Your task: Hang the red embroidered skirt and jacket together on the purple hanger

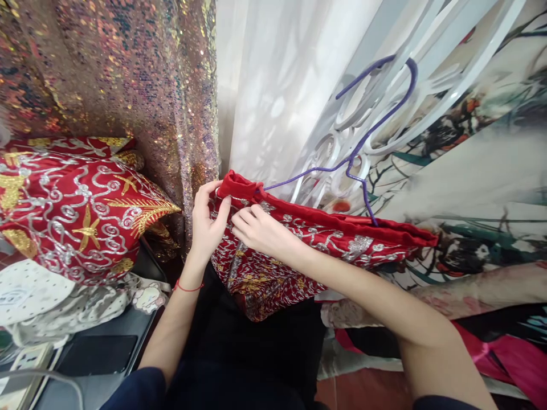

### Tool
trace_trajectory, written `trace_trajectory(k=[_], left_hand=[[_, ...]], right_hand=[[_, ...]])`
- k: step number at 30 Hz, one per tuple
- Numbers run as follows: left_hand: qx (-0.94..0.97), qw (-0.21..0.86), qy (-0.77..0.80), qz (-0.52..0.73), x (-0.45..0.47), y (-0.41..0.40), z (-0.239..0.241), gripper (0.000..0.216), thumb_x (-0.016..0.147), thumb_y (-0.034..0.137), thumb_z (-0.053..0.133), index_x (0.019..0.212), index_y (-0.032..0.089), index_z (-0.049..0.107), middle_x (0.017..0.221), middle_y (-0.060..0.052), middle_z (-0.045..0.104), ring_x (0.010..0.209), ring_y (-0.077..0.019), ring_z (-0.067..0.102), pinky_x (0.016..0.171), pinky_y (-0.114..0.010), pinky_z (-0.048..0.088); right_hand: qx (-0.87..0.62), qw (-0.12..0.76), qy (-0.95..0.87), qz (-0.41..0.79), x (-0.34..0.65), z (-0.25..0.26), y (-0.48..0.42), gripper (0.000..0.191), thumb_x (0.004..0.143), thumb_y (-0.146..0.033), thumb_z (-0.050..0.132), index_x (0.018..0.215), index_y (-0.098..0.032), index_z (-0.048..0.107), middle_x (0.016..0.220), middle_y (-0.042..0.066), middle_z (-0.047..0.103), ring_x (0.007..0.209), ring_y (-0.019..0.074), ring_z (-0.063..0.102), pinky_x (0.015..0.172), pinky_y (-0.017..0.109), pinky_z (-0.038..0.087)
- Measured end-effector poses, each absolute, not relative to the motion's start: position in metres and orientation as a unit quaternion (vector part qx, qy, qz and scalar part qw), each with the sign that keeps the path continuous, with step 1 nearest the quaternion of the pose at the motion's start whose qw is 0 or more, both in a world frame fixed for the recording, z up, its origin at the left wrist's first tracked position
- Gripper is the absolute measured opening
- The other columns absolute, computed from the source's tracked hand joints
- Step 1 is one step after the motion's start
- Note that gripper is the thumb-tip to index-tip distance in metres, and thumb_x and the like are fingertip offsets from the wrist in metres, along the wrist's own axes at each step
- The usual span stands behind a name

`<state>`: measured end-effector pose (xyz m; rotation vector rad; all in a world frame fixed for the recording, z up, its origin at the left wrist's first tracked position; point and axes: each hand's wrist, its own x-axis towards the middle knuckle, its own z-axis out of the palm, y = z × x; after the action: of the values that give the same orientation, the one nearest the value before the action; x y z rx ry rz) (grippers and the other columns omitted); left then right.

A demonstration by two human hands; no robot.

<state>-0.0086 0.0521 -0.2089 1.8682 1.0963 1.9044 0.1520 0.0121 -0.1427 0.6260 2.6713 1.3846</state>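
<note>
A red garment point(325, 239) with silver and gold embroidery hangs on a purple wire hanger point(363, 142), whose hook rests on white ornamental metalwork point(384, 108). My left hand point(207, 219) pinches the garment's upper left corner, fingers closed on the red edge. My right hand point(260, 230) lies just beside it, fingertips pinched on the embroidered cloth below the edge. A thin red string circles my left wrist.
A sequinned curtain point(128, 74) hangs at the left, a white curtain point(273, 91) behind the garment. More red embroidered cloth point(81, 205) is piled at the left over pale fabric. A dark phone point(98, 354) lies at lower left. Printed fabric point(482, 188) covers the right.
</note>
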Motion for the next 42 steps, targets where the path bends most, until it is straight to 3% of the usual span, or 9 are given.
trace_trajectory(k=[3, 7, 12, 16, 20, 23, 29, 38, 42], left_hand=[[0.641, 0.126, 0.378, 0.655, -0.009, 0.053, -0.209, 0.030, 0.099, 0.037, 0.057, 0.126, 0.023, 0.059, 0.124, -0.009, 0.066, 0.117, -0.0215, 0.063, 0.105, -0.039, 0.049], [0.654, 0.109, 0.376, 0.647, -0.011, 0.052, -0.209, 0.032, 0.099, 0.035, 0.055, 0.129, 0.024, 0.057, 0.128, -0.010, 0.065, 0.122, -0.0225, 0.061, 0.108, -0.040, 0.047], [0.651, -0.008, 0.421, 0.631, -0.010, 0.035, -0.226, 0.053, 0.090, 0.029, 0.064, 0.140, 0.021, 0.047, 0.143, -0.016, 0.053, 0.137, -0.0294, 0.048, 0.116, -0.049, 0.037], [0.661, -0.027, 0.462, 0.591, 0.001, 0.016, -0.253, 0.033, 0.084, 0.030, 0.069, 0.112, 0.019, 0.056, 0.108, -0.011, 0.063, 0.105, -0.0277, 0.059, 0.093, -0.042, 0.047], [0.712, -0.010, 0.497, 0.496, 0.012, 0.011, -0.265, 0.009, 0.091, 0.028, 0.053, 0.093, 0.019, 0.053, 0.087, -0.008, 0.061, 0.082, -0.0237, 0.058, 0.075, -0.036, 0.043], [0.725, -0.018, 0.489, 0.486, 0.012, 0.013, -0.263, 0.017, 0.093, 0.021, 0.040, 0.077, 0.022, 0.044, 0.073, -0.004, 0.053, 0.070, -0.0210, 0.052, 0.067, -0.033, 0.039], [0.746, 0.019, 0.431, 0.507, 0.006, 0.007, -0.258, 0.012, 0.093, 0.017, 0.046, 0.082, 0.022, 0.045, 0.073, 0.000, 0.051, 0.065, -0.0155, 0.050, 0.061, -0.026, 0.040], [0.752, 0.032, 0.430, 0.498, 0.006, -0.010, -0.242, 0.027, 0.099, 0.021, 0.048, 0.073, 0.021, 0.040, 0.067, 0.004, 0.044, 0.057, -0.0101, 0.041, 0.057, -0.023, 0.034], [0.742, 0.042, 0.446, 0.499, 0.007, -0.013, -0.245, 0.028, 0.099, 0.022, 0.049, 0.073, 0.021, 0.040, 0.067, 0.004, 0.043, 0.055, -0.0092, 0.038, 0.056, -0.023, 0.032]], right_hand=[[0.200, 0.027, 0.867, 0.455, 0.152, -0.142, 0.013, 0.034, 0.100, -0.008, 0.037, 0.099, -0.014, 0.071, 0.094, 0.010, 0.067, 0.085, 0.0224, 0.059, 0.070, 0.037, 0.047], [0.163, -0.032, 0.862, 0.478, 0.160, -0.147, 0.017, 0.033, 0.101, -0.007, 0.037, 0.102, -0.011, 0.070, 0.091, 0.009, 0.068, 0.085, 0.0205, 0.060, 0.080, 0.037, 0.048], [0.163, -0.096, 0.825, 0.532, 0.173, -0.164, 0.023, 0.032, 0.103, -0.011, 0.039, 0.111, -0.013, 0.070, 0.105, 0.009, 0.073, 0.094, 0.0200, 0.061, 0.089, 0.038, 0.049], [0.169, -0.139, 0.824, 0.522, 0.174, -0.177, 0.026, 0.028, 0.102, -0.012, 0.042, 0.110, -0.014, 0.069, 0.109, 0.009, 0.074, 0.098, 0.0200, 0.062, 0.088, 0.039, 0.048], [0.149, -0.232, 0.821, 0.500, 0.168, -0.186, 0.021, 0.024, 0.099, -0.013, 0.048, 0.100, -0.014, 0.071, 0.100, 0.007, 0.075, 0.097, 0.0202, 0.064, 0.088, 0.039, 0.048], [0.141, -0.267, 0.832, 0.466, 0.165, -0.190, 0.016, 0.021, 0.099, -0.015, 0.051, 0.093, -0.015, 0.071, 0.099, 0.006, 0.075, 0.098, 0.0204, 0.065, 0.089, 0.039, 0.048], [0.173, -0.335, 0.803, 0.462, 0.158, -0.197, 0.013, 0.026, 0.098, -0.011, 0.047, 0.091, -0.017, 0.070, 0.091, 0.005, 0.077, 0.094, 0.0186, 0.066, 0.086, 0.038, 0.046], [0.292, -0.430, 0.699, 0.491, 0.149, -0.169, 0.014, 0.019, 0.094, -0.009, 0.055, 0.084, -0.020, 0.066, 0.089, 0.004, 0.076, 0.093, 0.0176, 0.065, 0.090, 0.039, 0.040], [0.357, -0.404, 0.709, 0.454, 0.148, -0.159, 0.009, 0.018, 0.093, -0.007, 0.052, 0.095, -0.018, 0.067, 0.102, 0.009, 0.075, 0.104, 0.0216, 0.062, 0.094, 0.042, 0.038]])
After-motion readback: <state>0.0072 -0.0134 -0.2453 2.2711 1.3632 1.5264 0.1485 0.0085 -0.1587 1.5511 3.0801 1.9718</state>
